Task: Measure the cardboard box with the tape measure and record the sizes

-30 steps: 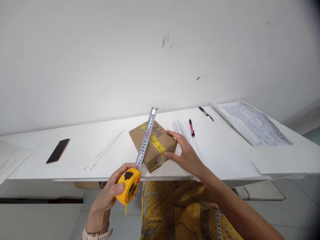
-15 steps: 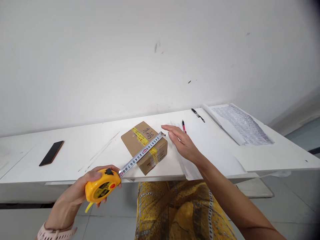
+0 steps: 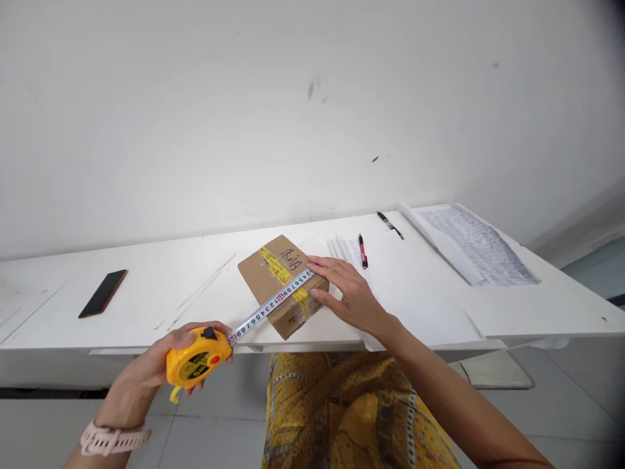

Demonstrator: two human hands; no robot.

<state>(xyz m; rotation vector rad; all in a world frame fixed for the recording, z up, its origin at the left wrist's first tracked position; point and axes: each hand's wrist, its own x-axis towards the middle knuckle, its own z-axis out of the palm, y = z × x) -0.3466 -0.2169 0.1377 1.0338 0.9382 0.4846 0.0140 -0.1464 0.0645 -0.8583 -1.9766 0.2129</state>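
Note:
A small cardboard box (image 3: pixel 262 277) with yellow tape and black handwriting lies on the white table. My left hand (image 3: pixel 163 355) is closed around a yellow tape measure (image 3: pixel 198 358), held off the table's front edge. Its blade (image 3: pixel 266 311) runs out across the box top, numbers upward. At the right edge of the box, my right hand (image 3: pixel 354 296) has its fingers over the blade's end, the thumb lower against the box. The hook at the tip is hidden under these fingers.
Sheets of paper (image 3: pixel 424 312) lie right of the box, with a red and black pen (image 3: pixel 362 251) on them. Behind is a black pen (image 3: pixel 389 225). A written sheet (image 3: pixel 481 244) lies far right, a dark phone (image 3: pixel 103 293) at left. A white wall (image 3: pixel 195 130) backs the table.
My right hand has come down and left onto the blade's end and the box edge; before, it was raised beside them. The left hand still holds the tape measure, nearly unmoved.

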